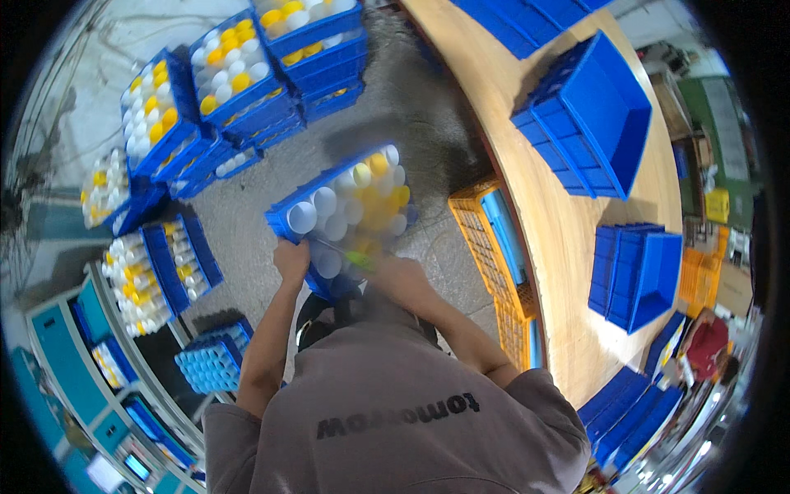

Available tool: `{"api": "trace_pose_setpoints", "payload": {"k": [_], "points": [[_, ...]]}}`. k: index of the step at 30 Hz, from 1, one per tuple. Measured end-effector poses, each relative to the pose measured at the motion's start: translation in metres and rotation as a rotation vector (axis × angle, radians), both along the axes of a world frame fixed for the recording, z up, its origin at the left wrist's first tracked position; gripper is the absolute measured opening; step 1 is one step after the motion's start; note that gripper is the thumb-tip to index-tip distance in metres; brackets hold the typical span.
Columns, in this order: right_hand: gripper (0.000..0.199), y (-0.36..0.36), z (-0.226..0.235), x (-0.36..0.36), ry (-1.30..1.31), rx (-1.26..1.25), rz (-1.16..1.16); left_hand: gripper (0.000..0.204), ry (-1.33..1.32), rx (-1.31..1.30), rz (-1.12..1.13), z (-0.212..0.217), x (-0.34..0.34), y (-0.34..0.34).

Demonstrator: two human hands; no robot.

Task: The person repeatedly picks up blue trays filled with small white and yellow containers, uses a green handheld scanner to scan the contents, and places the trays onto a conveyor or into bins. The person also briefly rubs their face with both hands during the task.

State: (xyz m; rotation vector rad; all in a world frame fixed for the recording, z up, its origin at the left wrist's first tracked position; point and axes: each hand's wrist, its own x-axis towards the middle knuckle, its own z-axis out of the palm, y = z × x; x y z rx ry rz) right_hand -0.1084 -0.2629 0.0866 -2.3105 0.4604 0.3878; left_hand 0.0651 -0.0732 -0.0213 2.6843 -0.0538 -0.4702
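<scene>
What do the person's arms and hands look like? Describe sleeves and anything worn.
Both forearms are bare, coming out of short grey-brown T-shirt sleeves. The left hand and right hand wear no gloves. No watch, wristband or ring is visible, though the picture is blurred.

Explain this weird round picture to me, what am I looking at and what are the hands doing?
This is one view from a wide fisheye camera worn on a person's head, looking down, so straight edges bend. No machine: just two bare hands. The left hand and the right hand grip the near edge of a blue crate filled with white and yellow bottles, held above the grey floor. More filled crates stand stacked beyond. At the right, empty blue bins sit on a curved wooden table, with an orange crate beside it.
</scene>
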Motion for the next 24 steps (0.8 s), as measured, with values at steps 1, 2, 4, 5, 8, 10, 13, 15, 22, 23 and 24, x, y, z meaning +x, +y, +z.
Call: {"api": "trace_pose_setpoints", "payload": {"k": [1,2,4,5,8,10,13,15,22,23,24], "points": [[0.042,-0.002,0.000,-0.003,0.051,-0.014,0.040,0.049,0.051,0.026,0.026,0.000,-0.005,0.008],[0.042,-0.005,0.001,-0.007,0.100,-0.034,0.081,0.048,0.084,0.032,0.048,0.001,-0.010,0.015],[0.041,-0.012,0.005,-0.016,0.034,-0.043,0.179,0.046,0.141,0.057,0.122,0.004,-0.018,0.026],[0.040,-0.014,0.009,-0.017,0.009,-0.041,0.229,0.046,0.167,0.081,0.171,0.006,-0.021,0.030],[0.042,-0.022,0.018,-0.011,-0.026,-0.007,0.211,0.047,0.143,0.083,0.284,0.013,-0.030,0.040],[0.044,-0.026,0.021,-0.002,0.073,-0.084,0.221,0.048,0.117,0.070,0.325,0.018,-0.035,0.048],[0.047,-0.025,0.019,0.016,0.074,-0.127,0.309,0.048,0.120,0.046,0.362,0.023,-0.038,0.061],[0.048,-0.022,0.018,0.024,0.050,-0.139,0.337,0.047,0.144,0.037,0.418,0.024,-0.041,0.072],[0.058,-0.027,0.023,0.052,0.152,-0.161,0.308,0.038,0.060,-0.141,0.514,0.030,-0.056,0.108],[0.062,-0.027,0.023,0.056,0.146,-0.157,0.290,0.037,0.074,-0.136,0.525,0.032,-0.056,0.113],[0.062,-0.026,0.023,0.060,0.127,-0.158,0.300,0.036,0.093,-0.130,0.534,0.034,-0.056,0.119]]}}
